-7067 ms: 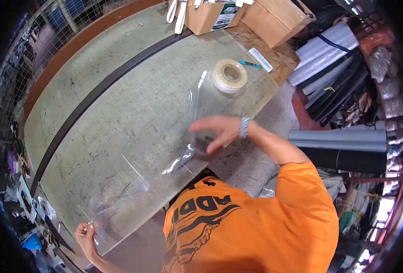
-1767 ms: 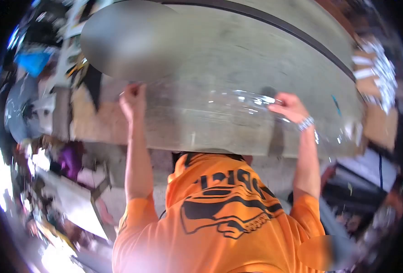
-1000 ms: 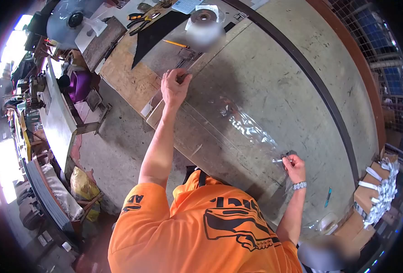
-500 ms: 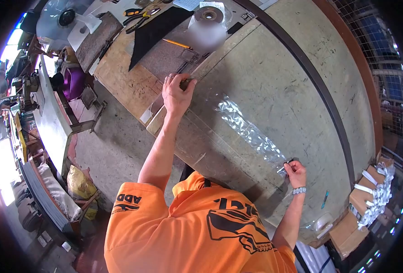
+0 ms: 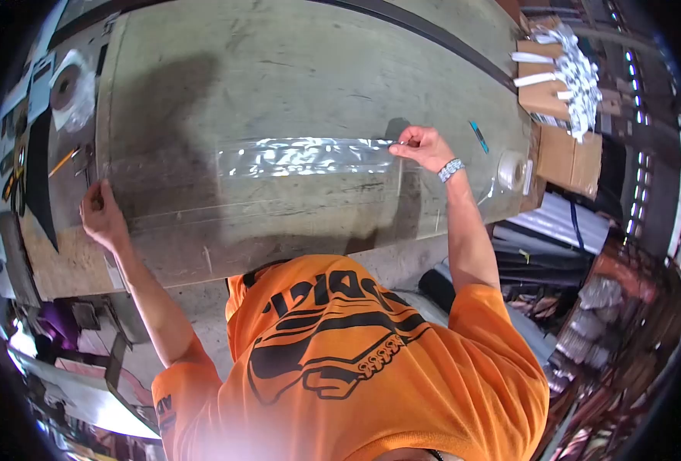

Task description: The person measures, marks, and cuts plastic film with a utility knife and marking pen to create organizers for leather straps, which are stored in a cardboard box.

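A strip of clear, shiny plastic film (image 5: 302, 157) stretches across the worktable, crinkled and catching the light. At its right end, my right hand (image 5: 426, 149) pinches the film between thumb and fingers; a patterned band circles that wrist. Far to the left, beside the table's left edge, my left hand (image 5: 104, 218) has its fingertips pressed together. What those fingers hold, if anything, is too small to make out. The visible shiny part of the film stops well short of the left hand.
On the worktable (image 5: 294, 84), a teal cutter (image 5: 478, 137) and a tape roll (image 5: 511, 170) lie at the right. Cardboard boxes (image 5: 567, 160) with white strips stand beyond. Leftward are a pencil (image 5: 64, 162), black material (image 5: 41, 184) and a disc-shaped roll (image 5: 67, 87). A dark bar crosses the back.
My view has swung to the right, so the table now lies level across it. My right hand still pinches the film's end, and my left hand stays near the table's left edge.
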